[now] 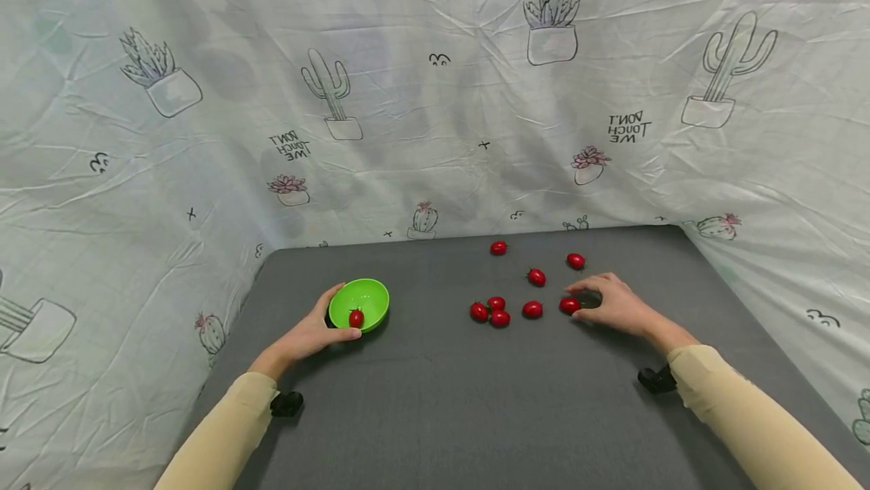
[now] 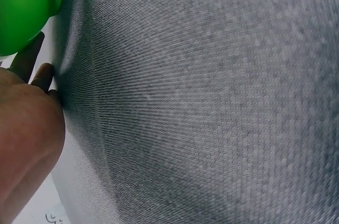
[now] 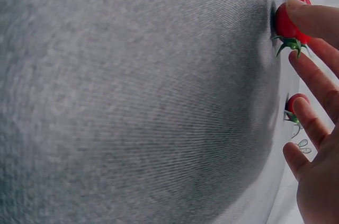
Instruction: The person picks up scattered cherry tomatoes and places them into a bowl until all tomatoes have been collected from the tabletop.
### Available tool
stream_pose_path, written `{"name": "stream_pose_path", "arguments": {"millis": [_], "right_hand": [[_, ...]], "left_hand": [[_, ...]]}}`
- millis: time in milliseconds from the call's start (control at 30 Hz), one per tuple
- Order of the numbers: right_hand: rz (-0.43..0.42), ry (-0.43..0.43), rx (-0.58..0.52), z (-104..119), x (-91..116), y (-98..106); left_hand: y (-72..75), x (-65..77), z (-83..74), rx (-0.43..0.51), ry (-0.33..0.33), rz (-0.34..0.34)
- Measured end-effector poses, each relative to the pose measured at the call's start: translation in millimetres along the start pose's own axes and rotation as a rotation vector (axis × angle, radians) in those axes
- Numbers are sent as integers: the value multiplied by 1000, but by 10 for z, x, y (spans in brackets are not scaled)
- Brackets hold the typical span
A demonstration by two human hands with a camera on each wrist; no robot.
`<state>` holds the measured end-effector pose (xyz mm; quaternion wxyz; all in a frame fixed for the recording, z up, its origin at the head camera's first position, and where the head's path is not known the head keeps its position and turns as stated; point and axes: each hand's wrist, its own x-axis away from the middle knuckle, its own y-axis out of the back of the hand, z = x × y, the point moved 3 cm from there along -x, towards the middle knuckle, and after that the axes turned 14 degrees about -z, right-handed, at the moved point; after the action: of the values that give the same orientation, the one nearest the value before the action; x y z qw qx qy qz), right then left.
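My left hand (image 1: 321, 331) holds a green bowl (image 1: 372, 290) by its left side, thumb at the near rim and fingers around the far side. One cherry tomato (image 1: 356, 318) lies inside it. In the left wrist view, the bowl (image 2: 26, 9) shows only in the upper left corner. On the right, my right hand (image 1: 615, 307) is around another cherry tomato (image 1: 569, 306) on the table, thumb and index finger on either side. The right wrist view has the thumb overlapping this red tomato (image 3: 285, 23), its green stem towards the palm, the other fingers spread.
Between the hands lie several cherry tomatoes, including a close group (image 1: 499, 318) and a single one (image 1: 532, 309). Farther back are three more, one (image 1: 575, 260) just beyond the right hand. A dark grey cloth (image 1: 435, 399) covers the table; a printed white curtain (image 1: 435, 97) hangs behind.
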<state>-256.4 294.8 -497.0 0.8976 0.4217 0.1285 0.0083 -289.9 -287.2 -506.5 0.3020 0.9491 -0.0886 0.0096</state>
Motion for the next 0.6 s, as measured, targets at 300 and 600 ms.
{"name": "stream_pose_path", "arguments": {"millis": [300, 600], "right_hand": [[9, -34, -11, -20, 25, -10], [15, -55, -64, -37, 29, -22]], "left_hand": [[9, 15, -45, 12, 1, 3], [1, 14, -56, 18, 1, -5]]}}
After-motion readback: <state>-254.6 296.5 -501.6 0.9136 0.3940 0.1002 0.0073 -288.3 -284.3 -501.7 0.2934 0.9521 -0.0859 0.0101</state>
